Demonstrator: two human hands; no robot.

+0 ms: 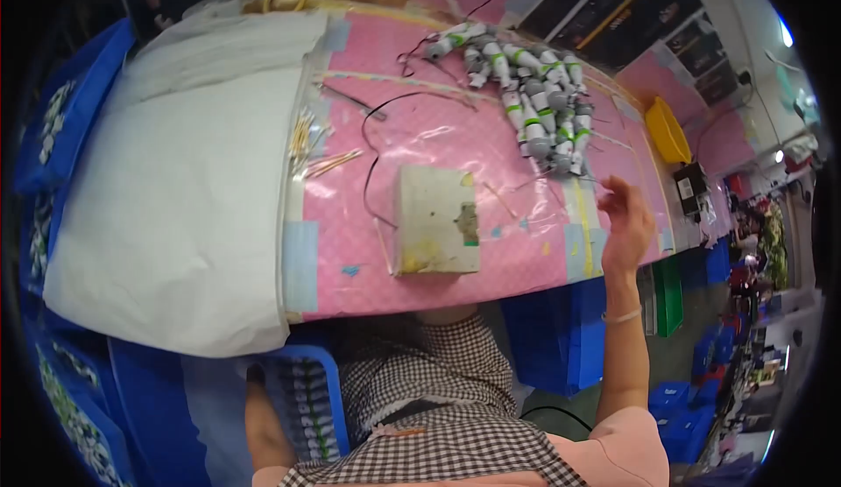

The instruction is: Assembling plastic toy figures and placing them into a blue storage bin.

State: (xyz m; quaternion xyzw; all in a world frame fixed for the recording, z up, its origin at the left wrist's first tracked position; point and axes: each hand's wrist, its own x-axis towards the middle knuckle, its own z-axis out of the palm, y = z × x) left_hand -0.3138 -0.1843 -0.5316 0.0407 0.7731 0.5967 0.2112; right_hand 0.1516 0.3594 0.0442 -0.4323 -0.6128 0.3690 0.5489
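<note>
Step in hand, prob.: handling the mic-shaped pcs, which lie heaped on the far R part of the surface. R hand hangs just nr the heap's near end, fingers bent; can't tell if it's a pick-up or a put-down. R grip: thumb & fingertips look slightly apart, no pc btwn them; a thin dark line, poss. wire, ends close by, can't tell if touched. L hand is low, beside the blue crate, mostly hidden & dark, so can't tell its grip. Next move, I'd say, calls for R fingers closing round one body w/o dragging its neighbours.

Materials: pcs look like smooth plastic, white cylinders w/ green bands & rounded grey ends, lying at mixed angles, some overlapping. Similar pcs sit in rows in the crate. Surface cover = pink, shiny, wrinkled film, taped in places. Block nr the front edge: boxy, flat-faced, off-white, stained yellow, w/ a worn brown patch. Black cable = thin, curvy, runs to the block's L side. Thin sticks lie loose, wood-coloured. White sheet on L: matte, creased, hangs over the front edge.
</note>
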